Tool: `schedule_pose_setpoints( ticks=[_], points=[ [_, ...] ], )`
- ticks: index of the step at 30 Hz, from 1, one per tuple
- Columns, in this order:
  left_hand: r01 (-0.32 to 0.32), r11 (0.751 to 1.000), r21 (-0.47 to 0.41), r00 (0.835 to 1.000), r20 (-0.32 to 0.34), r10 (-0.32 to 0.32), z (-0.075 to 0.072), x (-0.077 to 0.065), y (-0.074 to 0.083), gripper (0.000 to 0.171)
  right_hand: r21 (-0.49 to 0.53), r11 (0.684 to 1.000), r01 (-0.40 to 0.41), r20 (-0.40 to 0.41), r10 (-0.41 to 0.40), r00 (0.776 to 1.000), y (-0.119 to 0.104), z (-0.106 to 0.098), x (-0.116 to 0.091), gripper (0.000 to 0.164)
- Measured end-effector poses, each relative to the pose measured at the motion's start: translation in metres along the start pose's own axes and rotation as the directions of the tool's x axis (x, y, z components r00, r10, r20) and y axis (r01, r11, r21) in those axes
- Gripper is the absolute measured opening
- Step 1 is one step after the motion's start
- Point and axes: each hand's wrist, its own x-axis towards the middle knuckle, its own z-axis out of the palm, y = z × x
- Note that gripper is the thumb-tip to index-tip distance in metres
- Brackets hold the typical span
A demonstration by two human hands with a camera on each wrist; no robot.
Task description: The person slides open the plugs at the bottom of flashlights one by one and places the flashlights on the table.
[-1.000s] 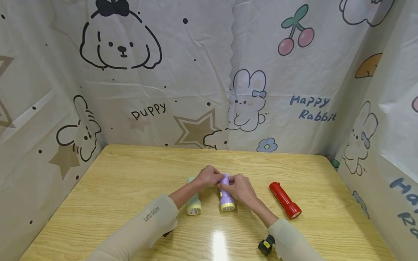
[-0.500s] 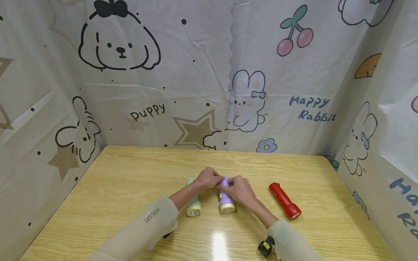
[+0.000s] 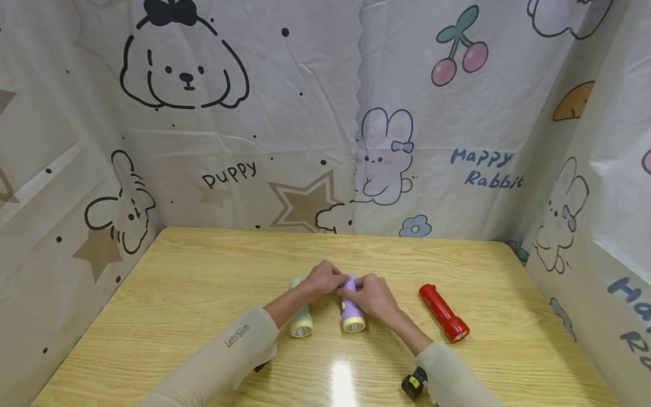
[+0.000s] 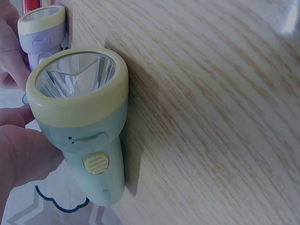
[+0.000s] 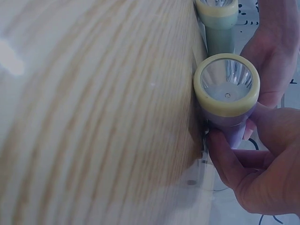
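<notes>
A purple flashlight with a pale yellow head ring (image 3: 352,314) lies on the wooden table, its lens toward me. My left hand (image 3: 325,277) pinches its far tail end with the fingertips. From the right side, my right hand (image 3: 376,295) holds its body between thumb and fingers, as the right wrist view also shows at the purple flashlight (image 5: 228,110). Just to the left lies a mint-green flashlight (image 3: 301,327), partly hidden under my left forearm. Close up in the left wrist view, that green flashlight (image 4: 96,180) shows a yellow switch; no hand grips it.
A red flashlight (image 3: 444,312) lies slanted to the right of my right hand. Printed cloth (image 3: 305,135) walls in the table (image 3: 213,265) at the back and both sides. A black wrist camera (image 3: 414,384) hangs below my right sleeve.
Both hands stay on the purple flashlight, which lies in nearly the same place. The whole head view has shifted very slightly; the other flashlights have not moved.
</notes>
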Motion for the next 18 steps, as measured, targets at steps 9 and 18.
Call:
schedule_pose_setpoints(
  ticks=[9, 18],
  points=[
    [-0.005, 1.000, 0.014, 1.000, 0.003, 0.005, -0.0004, 0.0000, 0.0000, 0.024, -0.022, 1.000, -0.011, -0.008, 0.011, 1.000, -0.0026, 0.0001, -0.0001, 0.043],
    [-0.005, 1.000, 0.018, 1.000, 0.013, 0.005, -0.0001, 0.0014, -0.0002, 0.024, -0.012, 1.000, -0.001, 0.001, 0.001, 1.000, -0.0009, 0.0012, -0.0019, 0.044]
  ],
)
